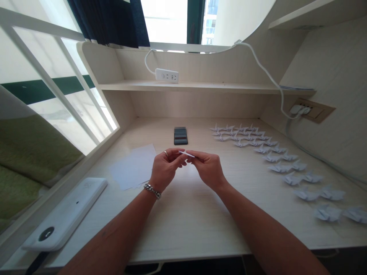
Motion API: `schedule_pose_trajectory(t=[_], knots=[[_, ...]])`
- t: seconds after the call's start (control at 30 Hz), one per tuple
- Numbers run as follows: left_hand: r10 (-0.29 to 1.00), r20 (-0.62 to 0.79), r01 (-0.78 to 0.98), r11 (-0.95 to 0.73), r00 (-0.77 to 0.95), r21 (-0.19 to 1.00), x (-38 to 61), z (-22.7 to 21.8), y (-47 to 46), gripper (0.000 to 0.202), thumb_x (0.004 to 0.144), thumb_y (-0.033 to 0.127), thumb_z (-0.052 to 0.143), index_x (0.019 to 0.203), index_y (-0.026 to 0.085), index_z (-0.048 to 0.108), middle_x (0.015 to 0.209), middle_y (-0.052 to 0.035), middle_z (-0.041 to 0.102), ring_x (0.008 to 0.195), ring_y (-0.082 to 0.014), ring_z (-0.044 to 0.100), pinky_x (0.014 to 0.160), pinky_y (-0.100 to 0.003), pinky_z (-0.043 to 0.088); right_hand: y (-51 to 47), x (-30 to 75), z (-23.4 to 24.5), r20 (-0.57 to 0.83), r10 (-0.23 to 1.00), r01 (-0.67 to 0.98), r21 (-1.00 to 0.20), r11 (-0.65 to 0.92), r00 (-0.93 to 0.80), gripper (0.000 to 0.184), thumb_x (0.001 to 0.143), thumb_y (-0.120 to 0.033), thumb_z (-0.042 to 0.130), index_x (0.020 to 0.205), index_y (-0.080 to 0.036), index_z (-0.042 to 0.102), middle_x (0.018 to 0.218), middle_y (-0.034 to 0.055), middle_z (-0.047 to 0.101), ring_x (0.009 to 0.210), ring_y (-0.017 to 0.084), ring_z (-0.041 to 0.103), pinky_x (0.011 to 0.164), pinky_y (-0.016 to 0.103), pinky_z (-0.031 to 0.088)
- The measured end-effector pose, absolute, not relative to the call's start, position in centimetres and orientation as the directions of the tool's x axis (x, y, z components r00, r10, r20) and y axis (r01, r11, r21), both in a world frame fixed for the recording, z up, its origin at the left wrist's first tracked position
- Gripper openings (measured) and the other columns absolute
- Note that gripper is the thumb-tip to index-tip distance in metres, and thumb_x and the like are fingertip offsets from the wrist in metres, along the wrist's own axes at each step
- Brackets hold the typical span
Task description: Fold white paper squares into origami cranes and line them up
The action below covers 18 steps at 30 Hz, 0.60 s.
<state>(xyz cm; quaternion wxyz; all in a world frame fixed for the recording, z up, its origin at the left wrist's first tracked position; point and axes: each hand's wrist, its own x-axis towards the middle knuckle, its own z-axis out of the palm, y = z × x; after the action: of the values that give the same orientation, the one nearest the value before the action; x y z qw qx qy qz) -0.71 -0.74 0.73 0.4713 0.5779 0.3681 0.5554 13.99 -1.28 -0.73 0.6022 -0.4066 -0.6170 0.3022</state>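
Both of my hands meet above the middle of the pale wooden desk (183, 221). My left hand (165, 168), with a ring and a metal bracelet, pinches one end of a small folded white paper piece (186, 154). My right hand (208, 168) pinches its other end. The paper is held edge-on, a little above the desk. A stack of white paper sheets (134, 170) lies just left of my left hand. Several finished white paper cranes (286, 168) sit in two rows along the right side of the desk.
A black phone (180, 136) lies flat behind my hands. A white flat device (65, 214) rests at the desk's front left. A power strip (166, 75) sits on the shelf above, its cable running to a wall socket (311, 110) at right. Window and bed rail at left.
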Motion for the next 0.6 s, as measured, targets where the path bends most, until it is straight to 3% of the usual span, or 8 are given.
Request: schedule_pose_trajectory(t=[0.33,0.6], knots=[[0.957,0.265,-0.099,-0.255,0.116,0.962,-0.58,1.13,-0.99,0.032,0.07,0.033,0.075,0.094,0.013,0.069,0.076,-0.0059,0.071,0.064,-0.0143,0.063,0.062,-0.028,0.051,-1.53,14.11,-0.41,0.494,0.868,0.192,-0.857,0.478,0.045,0.022,0.081,-0.025,0.062,0.099,-0.027,0.075,0.088,-0.0006,0.076,0.079,0.02,0.069,0.075,0.032,0.054],[0.981,0.171,-0.173,-0.155,0.086,0.973,-0.64,0.8,-0.74,0.034,0.071,0.03,0.072,0.098,0.01,0.069,0.072,-0.0052,0.07,0.067,-0.0151,0.065,0.069,-0.029,0.053,-1.38,14.49,-0.8,0.658,0.753,0.405,-0.68,0.611,-0.031,0.026,0.085,-0.021,0.059,0.106,-0.03,0.072,0.11,-0.0002,0.071,0.105,0.022,0.066,0.099,0.036,0.048]])
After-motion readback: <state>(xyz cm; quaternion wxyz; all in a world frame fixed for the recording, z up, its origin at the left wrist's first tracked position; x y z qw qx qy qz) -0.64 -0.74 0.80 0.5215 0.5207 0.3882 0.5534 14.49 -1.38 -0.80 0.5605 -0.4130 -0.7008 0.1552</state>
